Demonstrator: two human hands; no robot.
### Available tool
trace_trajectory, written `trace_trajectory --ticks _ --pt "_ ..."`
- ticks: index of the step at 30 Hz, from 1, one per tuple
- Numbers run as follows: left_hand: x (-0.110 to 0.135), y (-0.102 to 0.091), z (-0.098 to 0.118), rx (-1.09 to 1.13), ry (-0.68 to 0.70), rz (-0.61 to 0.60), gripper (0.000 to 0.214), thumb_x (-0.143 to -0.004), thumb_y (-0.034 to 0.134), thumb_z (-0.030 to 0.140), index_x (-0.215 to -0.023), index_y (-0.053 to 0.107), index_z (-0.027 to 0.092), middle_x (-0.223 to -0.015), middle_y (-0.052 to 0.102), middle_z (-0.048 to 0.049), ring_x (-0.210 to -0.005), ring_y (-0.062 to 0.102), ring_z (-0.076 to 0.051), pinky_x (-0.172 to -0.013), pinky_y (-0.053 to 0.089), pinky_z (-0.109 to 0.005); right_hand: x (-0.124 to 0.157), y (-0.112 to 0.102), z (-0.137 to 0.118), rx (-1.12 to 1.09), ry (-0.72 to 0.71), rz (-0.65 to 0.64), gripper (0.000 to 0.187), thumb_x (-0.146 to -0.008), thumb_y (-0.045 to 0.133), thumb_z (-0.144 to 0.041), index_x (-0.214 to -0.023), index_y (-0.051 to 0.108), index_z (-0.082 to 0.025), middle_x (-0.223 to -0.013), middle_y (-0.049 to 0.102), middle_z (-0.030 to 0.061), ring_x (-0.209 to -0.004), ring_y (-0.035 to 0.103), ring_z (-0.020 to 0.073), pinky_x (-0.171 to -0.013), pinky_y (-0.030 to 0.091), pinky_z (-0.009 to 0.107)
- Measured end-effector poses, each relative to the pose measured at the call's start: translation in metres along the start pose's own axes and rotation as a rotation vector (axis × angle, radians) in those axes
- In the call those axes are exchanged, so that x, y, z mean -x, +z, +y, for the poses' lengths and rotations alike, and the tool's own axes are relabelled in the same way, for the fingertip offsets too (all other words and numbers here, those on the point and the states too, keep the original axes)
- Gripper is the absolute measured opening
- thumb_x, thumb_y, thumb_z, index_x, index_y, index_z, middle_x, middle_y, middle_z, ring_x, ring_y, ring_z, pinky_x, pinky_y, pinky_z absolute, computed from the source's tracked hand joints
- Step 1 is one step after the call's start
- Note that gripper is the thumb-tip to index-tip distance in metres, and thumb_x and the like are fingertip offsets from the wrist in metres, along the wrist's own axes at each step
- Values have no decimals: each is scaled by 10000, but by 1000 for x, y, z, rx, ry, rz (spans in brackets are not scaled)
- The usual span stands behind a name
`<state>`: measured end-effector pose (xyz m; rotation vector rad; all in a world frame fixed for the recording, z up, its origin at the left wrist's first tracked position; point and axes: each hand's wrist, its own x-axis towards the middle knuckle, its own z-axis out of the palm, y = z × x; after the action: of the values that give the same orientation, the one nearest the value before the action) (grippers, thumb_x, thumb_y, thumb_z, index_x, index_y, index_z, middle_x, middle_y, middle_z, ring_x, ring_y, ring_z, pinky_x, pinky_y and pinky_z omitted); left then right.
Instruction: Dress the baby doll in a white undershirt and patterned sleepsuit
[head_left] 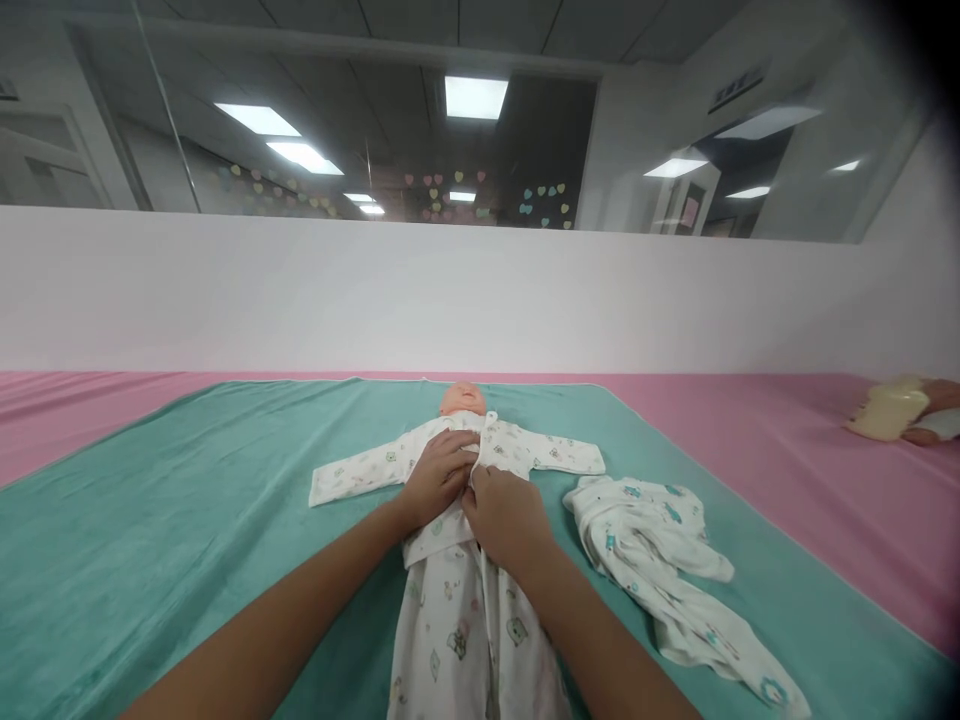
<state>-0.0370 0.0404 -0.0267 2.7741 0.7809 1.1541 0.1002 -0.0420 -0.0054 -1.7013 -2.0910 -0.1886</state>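
A baby doll (pixel 463 398) lies on its back, dressed in a white patterned baby shirt (pixel 375 465) with both sleeves spread out to the sides. My left hand (pixel 442 468) rests on the chest, its fingertips gripping the shirt's front edge; the thumb is hidden. Just below and to the right, my right hand (pixel 506 515) is closed in a pinch on the same front opening, where my fingers cover the fastening. White patterned baby pants (pixel 442 630) extend from under the shirt's hem toward me.
Crumpled white baby clothes (pixel 652 560) with teal prints lie to the right on a green blanket (pixel 225 560). Pink cloth (pixel 780 440) shows around the blanket. At the far right a pale yellow object (pixel 889 410) sits beside a partly visible doll-coloured shape. Behind stands a low white wall (pixel 450 295) below glass.
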Motion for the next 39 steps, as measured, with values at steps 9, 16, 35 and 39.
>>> trace_trajectory --ticks 9,16,35,39 --pt "-6 1 1 112 -86 36 183 -880 425 269 -834 593 210 -1170 566 -30 -1135 461 -170 -1011 324 -367 -3 -3 27 -383 -83 -56 345 -891 328 -349 -596 328 -171 -551 427 -39 -536 368 91 -525 197 240" --pt "-11 -5 10 139 -128 -24 162 -840 471 244 -865 631 240 -1170 568 -9 -1133 461 -174 -1035 308 -378 -13 12 33 -524 187 120 296 -877 338 -379 -655 401 -194 -622 490 -33 -615 427 118 -568 255 234" --pt "2 -17 40 -192 -95 -3 254 -900 310 226 -899 562 206 -793 605 -27 -800 523 -176 -865 365 -358 -19 23 88 -625 491 335 365 -809 344 -489 -662 502 -195 -659 547 13 -652 464 162 -619 345 261" --pt "8 -22 18 -329 -250 -24 307 -916 292 301 -1014 577 236 -775 637 -14 -722 545 -184 -705 388 -313 -20 29 138 -489 719 329 355 -792 348 -446 -708 567 -180 -753 617 76 -703 509 193 -621 344 280"
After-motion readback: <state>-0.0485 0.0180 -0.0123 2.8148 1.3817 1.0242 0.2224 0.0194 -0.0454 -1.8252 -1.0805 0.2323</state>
